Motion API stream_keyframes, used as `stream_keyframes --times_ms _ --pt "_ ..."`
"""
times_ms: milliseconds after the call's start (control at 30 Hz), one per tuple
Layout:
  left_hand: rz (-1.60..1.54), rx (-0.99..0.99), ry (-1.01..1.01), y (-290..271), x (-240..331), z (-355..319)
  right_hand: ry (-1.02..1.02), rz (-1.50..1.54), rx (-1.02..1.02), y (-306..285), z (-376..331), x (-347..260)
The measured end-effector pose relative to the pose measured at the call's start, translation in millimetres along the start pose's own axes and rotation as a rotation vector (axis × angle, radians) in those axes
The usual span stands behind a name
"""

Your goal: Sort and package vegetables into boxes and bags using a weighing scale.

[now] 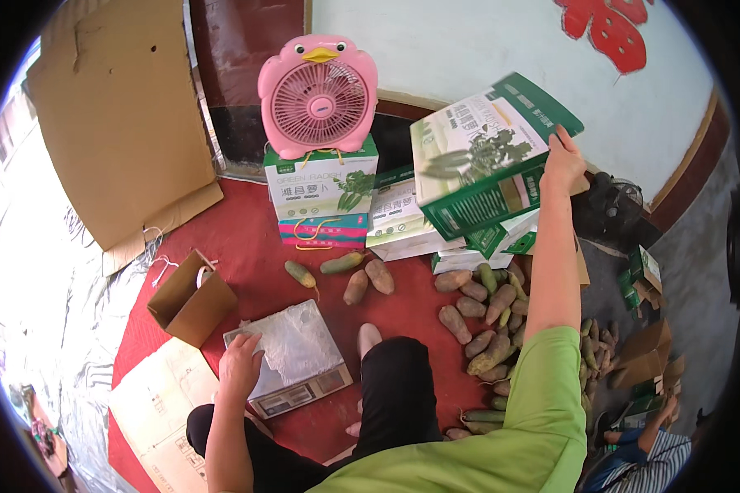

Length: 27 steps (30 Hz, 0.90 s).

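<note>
Head view: our right hand (pixel 564 161) grips a green box (pixel 477 156), lifted up. Our left hand (pixel 240 361) rests flat on the scale (pixel 292 357). Radishes (pixel 485 316) lie unpacked on the floor.

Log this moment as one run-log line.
right hand: lifting green-and-white carton | left hand: resting on scale | radishes: piled on red mat

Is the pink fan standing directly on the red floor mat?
No, the pink fan stands on top of stacked boxes.
</note>
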<state>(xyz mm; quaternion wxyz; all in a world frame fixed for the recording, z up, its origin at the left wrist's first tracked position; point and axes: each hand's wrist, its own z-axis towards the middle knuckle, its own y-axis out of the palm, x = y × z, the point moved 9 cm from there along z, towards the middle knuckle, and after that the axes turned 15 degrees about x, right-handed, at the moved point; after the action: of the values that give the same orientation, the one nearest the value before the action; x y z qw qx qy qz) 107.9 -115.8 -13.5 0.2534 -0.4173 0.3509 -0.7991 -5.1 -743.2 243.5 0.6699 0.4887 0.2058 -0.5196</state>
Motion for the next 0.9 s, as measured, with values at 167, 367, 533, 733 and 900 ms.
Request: stream_keyframes --times_ms 167,367,533,733,900 --pt "-0.020 0.044 -0.037 -19.6 -10.7 -6.2 -0.039 0.052 -0.300 30.6 -56.4 -49.4" --pt "-0.087 0.089 -0.073 -29.7 -25.6 -8.0 -0.051 -0.081 -0.624 65.7 -153.3 -39.9" --pt "-0.105 0.120 -0.187 -50.8 -35.6 -8.0 0.193 0.017 -0.899 92.0 -257.2 -10.1" --pt "-0.114 0.363 -0.212 -74.6 -51.4 -5.3 0.280 0.178 -1.086 99.1 -367.7 -40.5" --pt "0.101 0.776 -0.074 -131.7 -25.2 -7.9 0.263 0.209 -1.132 57.9 -414.1 -25.9"
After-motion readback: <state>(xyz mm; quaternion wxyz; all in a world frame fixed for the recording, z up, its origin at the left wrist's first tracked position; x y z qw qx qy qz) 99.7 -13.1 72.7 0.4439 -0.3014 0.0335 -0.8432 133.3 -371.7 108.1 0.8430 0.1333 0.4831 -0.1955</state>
